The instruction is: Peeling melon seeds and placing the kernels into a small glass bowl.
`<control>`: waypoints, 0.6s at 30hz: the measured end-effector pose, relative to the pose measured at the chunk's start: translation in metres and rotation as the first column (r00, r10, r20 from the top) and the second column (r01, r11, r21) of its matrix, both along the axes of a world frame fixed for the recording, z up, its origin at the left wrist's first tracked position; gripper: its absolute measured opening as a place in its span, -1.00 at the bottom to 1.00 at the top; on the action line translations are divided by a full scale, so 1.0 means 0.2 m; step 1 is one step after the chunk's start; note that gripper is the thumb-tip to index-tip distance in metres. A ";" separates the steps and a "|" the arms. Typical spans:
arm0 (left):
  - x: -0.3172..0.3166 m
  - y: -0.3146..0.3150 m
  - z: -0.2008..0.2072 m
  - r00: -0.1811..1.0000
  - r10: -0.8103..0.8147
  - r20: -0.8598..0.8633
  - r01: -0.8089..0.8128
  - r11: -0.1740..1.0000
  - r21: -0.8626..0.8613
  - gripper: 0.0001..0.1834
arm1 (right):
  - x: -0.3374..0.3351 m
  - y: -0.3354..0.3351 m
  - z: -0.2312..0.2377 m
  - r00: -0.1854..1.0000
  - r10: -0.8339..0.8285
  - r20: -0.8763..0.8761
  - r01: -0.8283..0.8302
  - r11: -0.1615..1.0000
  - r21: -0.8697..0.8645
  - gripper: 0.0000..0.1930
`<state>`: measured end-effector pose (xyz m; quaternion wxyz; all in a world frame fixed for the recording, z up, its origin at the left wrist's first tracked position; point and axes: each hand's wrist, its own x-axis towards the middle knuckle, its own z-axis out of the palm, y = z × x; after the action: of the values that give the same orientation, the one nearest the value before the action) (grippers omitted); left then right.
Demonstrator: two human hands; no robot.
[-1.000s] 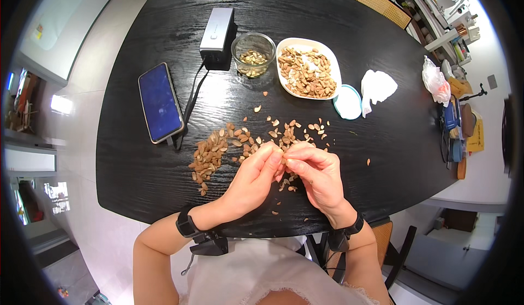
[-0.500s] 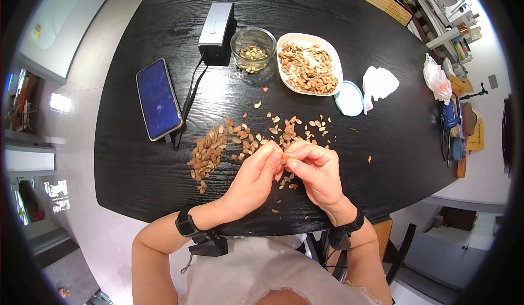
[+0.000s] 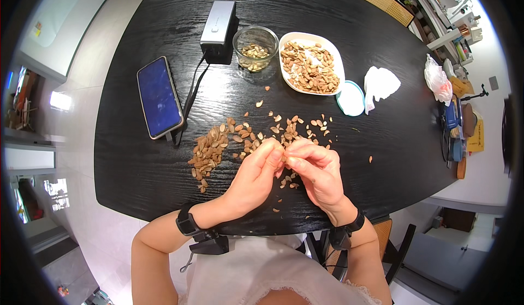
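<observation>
Left hand (image 3: 254, 176) and right hand (image 3: 319, 179) meet fingertip to fingertip, low over the surface (image 3: 393, 135). Grip: each side pinched closed, thumb against forefinger, no gap showing, on one small seed (image 3: 284, 160). Which side bears more of it, cannot tell; the other fingers are curled in.

Risks, as judged: a small, hard piece at the very tips could shoot out if the two pinches press unevenly. A sudden give in the shell could snap the kernel or flick bits outward; dropped here, it would be hard to pick out from the loose seeds and shell bits (image 3: 289, 133) close by.

The seed: only a tan-brown sliver shows between the tips. Shell whole or split, cannot tell.

Just left of the hands, a heap of brown seeds (image 3: 208, 149), flat and oval, dull-skinned. Beyond, a glass bowl (image 3: 236, 51) with greenish kernels (image 3: 254, 54) in its bottom; right of it, a white dish (image 3: 338, 59) well filled with brown pieces. A pale lid (image 3: 350, 98) lies just beside the dish, crumpled tissue (image 3: 382, 84) next to it. Farther left, a phone (image 3: 160, 97), screen up, and a grey block (image 3: 219, 22).
</observation>
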<state>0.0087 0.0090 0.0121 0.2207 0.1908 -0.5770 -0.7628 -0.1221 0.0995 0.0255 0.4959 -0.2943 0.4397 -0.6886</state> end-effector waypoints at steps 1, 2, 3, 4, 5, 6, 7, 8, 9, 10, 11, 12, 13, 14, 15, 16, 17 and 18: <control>0.00 0.00 0.00 1.000 0.000 0.000 0.000 1.000 0.000 -0.69 | 0.00 0.00 0.00 1.000 0.000 0.000 0.000 1.000 0.000 -0.89; 0.00 0.00 0.01 1.000 0.015 0.014 -0.015 1.000 -0.010 -0.70 | 0.00 0.00 0.00 1.000 0.003 -0.004 -0.003 1.000 -0.001 -0.89; -0.01 0.01 0.01 0.999 0.030 0.028 -0.029 0.999 -0.021 -0.72 | 0.00 0.00 -0.01 1.000 0.005 -0.007 -0.005 1.000 -0.003 -0.89; -0.01 0.01 0.01 0.999 0.029 0.028 -0.028 0.999 -0.020 -0.72 | 0.00 0.00 -0.01 1.000 0.004 -0.007 -0.004 1.000 -0.002 -0.89; -0.01 0.01 0.00 0.999 0.037 0.031 -0.036 0.999 -0.029 -0.72 | 0.00 0.00 -0.01 1.000 0.005 -0.024 -0.005 1.000 -0.007 -0.90; 0.00 0.02 0.00 0.998 0.045 0.033 -0.043 0.998 -0.038 -0.72 | 0.00 0.00 -0.02 0.999 0.006 -0.041 -0.007 1.000 -0.011 -0.91; 0.00 0.02 0.00 0.998 0.044 0.034 -0.043 0.998 -0.038 -0.72 | 0.00 0.00 -0.02 0.999 0.006 -0.040 -0.006 1.000 -0.011 -0.91; 0.00 0.02 0.00 0.998 0.050 0.046 -0.048 0.997 -0.056 -0.73 | 0.01 0.00 -0.03 0.997 0.000 -0.079 -0.001 1.000 -0.022 -0.91; 0.00 0.02 -0.01 0.997 0.057 0.059 -0.052 0.996 -0.075 -0.73 | 0.01 0.00 -0.03 0.993 -0.007 -0.118 0.003 0.999 -0.034 -0.92; 0.00 0.02 -0.01 0.997 0.056 0.059 -0.052 0.996 -0.075 -0.73 | 0.02 0.00 -0.03 0.993 -0.007 -0.117 0.004 0.999 -0.033 -0.92; 0.00 0.02 -0.01 0.997 0.058 0.056 -0.054 0.995 -0.082 -0.73 | 0.02 0.00 -0.03 0.992 -0.018 -0.127 0.012 0.999 -0.043 -0.92; -0.01 0.02 -0.01 0.997 0.060 0.052 -0.055 0.994 -0.090 -0.73 | 0.02 0.00 -0.03 0.990 -0.028 -0.137 0.021 0.998 -0.053 -0.93; -0.01 0.02 -0.01 0.997 0.059 0.052 -0.054 0.995 -0.090 -0.73 | 0.03 0.00 -0.03 0.990 -0.030 -0.137 0.022 0.998 -0.053 -0.93; -0.01 0.03 -0.02 0.997 0.061 0.048 -0.057 0.994 -0.090 -0.73 | 0.04 0.00 -0.03 0.987 -0.050 -0.154 0.040 0.997 -0.065 -0.92; -0.01 0.03 -0.02 0.997 0.064 0.044 -0.059 0.994 -0.090 -0.73 | 0.04 0.00 -0.04 0.983 -0.071 -0.170 0.058 0.995 -0.079 -0.92; -0.01 0.03 -0.01 0.997 0.063 0.045 -0.059 0.994 -0.090 -0.73 | 0.04 0.00 -0.04 0.983 -0.072 -0.170 0.059 0.995 -0.079 -0.92; -0.01 0.03 -0.01 0.997 0.058 0.056 -0.051 0.993 -0.105 -0.72 | 0.04 0.00 -0.04 0.978 -0.078 -0.192 0.063 0.995 -0.080 -0.92; -0.01 0.03 -0.01 0.996 0.052 0.068 -0.044 0.992 -0.119 -0.72 | 0.04 0.00 -0.05 0.973 -0.084 -0.213 0.068 0.994 -0.081 -0.92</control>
<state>0.0067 0.0150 0.0106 0.2292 0.2182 -0.6235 -0.7149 -0.1134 0.0992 0.0163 0.4072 -0.3684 0.4766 -0.6866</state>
